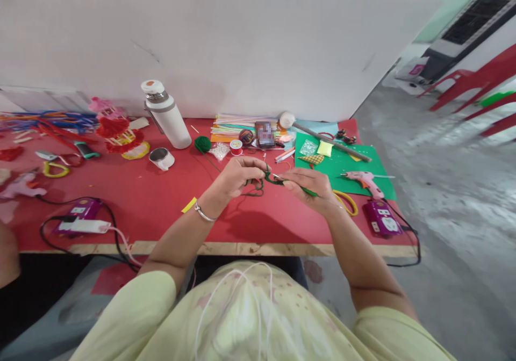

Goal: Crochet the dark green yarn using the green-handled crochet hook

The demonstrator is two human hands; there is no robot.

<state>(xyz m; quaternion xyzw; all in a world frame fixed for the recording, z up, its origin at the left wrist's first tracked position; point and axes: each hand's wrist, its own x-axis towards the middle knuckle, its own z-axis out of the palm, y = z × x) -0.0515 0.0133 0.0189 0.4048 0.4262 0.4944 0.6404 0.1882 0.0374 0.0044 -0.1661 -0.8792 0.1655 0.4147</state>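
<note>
My left hand pinches dark green yarn, which loops below the fingers. A strand trails back to a green yarn ball on the table. In my right hand is a crochet hook with a green handle; its metal tip meets the yarn between both hands. A short strip of green stitches runs from the tip to my right fingers. Both hands are held above the red table, close together.
A white thermos and its cup stand to the left. On the right lie a green sheet, a pink glue gun and a purple power box. A white partition rises behind the table. Another person's arm shows at far left.
</note>
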